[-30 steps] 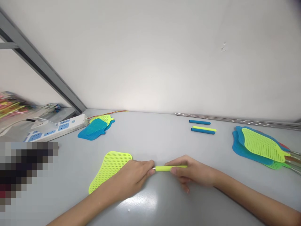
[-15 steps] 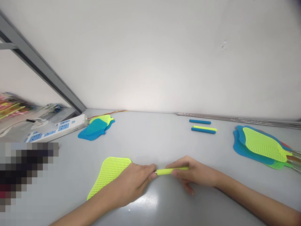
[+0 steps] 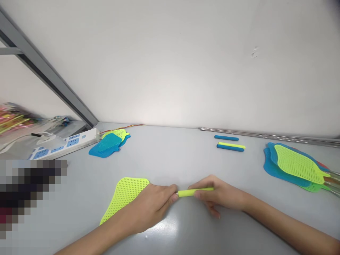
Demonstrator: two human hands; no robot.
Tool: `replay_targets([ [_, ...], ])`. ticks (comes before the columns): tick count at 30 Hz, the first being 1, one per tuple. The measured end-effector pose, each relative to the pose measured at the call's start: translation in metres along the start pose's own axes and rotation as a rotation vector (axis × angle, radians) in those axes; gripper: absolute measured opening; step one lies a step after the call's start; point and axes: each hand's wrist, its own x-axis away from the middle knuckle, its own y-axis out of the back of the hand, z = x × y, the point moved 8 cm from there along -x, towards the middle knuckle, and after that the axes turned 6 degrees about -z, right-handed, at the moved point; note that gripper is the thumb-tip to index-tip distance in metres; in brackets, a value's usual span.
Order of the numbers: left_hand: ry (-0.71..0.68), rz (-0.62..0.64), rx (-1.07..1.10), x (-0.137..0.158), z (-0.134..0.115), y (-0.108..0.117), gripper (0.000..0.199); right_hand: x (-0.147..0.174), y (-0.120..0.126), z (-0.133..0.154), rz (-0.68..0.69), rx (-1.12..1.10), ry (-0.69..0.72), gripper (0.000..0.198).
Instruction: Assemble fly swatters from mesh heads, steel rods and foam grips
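My left hand (image 3: 158, 203) is closed round the thin metal rod of a fly swatter, and only a short bit of the rod shows past the thumb. The swatter's yellow-green perforated head (image 3: 127, 193) lies under my left wrist, partly hidden by the forearm. At the rod's end sits a yellow-green tube handle (image 3: 186, 193). My right hand (image 3: 216, 193) pinches this handle between thumb and fingers, its lower fingers hanging loosely curled. The handle's far end runs into the right palm.
Two blue tube handles (image 3: 226, 138) and a yellow-green one lie at the back. Metal rods (image 3: 265, 135) line the wall. Fly swatters (image 3: 294, 164) are stacked at right; loose blue and yellow-green swatter heads (image 3: 106, 146) lie at left beside a power strip (image 3: 89, 136).
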Motion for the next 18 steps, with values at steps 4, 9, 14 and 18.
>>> replay_targets([
  [4,0.013,0.001,0.026,-0.0008,0.0011,0.0020,0.036,-0.0009,-0.0015,0.0005,0.011,-0.058,-0.007,0.030],
  [9,0.014,0.015,0.096,-0.0015,-0.0009,0.0055,0.035,-0.0016,-0.0045,0.0039,0.029,-0.161,-0.010,0.029],
  [14,0.013,0.012,0.119,-0.0011,-0.0015,0.0078,0.035,-0.0032,-0.0063,0.0045,0.050,-0.216,-0.011,0.031],
  [18,0.018,0.009,0.133,-0.0013,-0.0016,0.0102,0.035,-0.0039,-0.0059,0.0029,0.042,-0.256,-0.025,0.030],
])
